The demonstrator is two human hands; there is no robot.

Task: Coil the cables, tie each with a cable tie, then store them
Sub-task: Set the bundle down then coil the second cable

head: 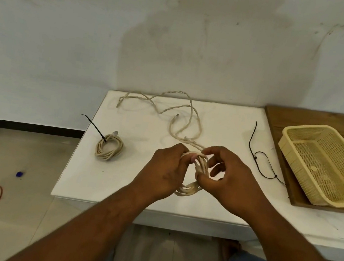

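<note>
**Coiling the second cable, mid-wrap**

Both forearms reach in from the bottom edge, and at their ends I have the two hands working one cream cable over the white table (114, 188). My left hand (166, 171) is clenched around the gathered loops of the half-made coil (189, 189), thumb pressed on top of the turns. My right hand (224, 177) pinches the coil's near side between thumb and fingers, with the upper fingers curled over the strand that feeds in.

From there the loose tail of the cable (178, 109) runs away across the table toward the wall in wide, kinked bends, its plug ends lying free. As I judge it, a good share of the length is not yet wound.

To do this step well, I would keep the left hand as a fixed anchor and let the right lay each new turn flat against the last, matching the loop size. The kinks in the tail look likely to fight the curve, so I would let the strand roll between the fingers rather than force it. The grip should not slacken until a tie is on.

A finished coil (109, 148) lies to the left, already bound with a black cable tie (95, 127). Spare black ties (257, 160) lie to the right, near the basket.

That yellow mesh basket (295, 156) sits on a wooden board (279, 114) and holds nothing I can see.
</note>
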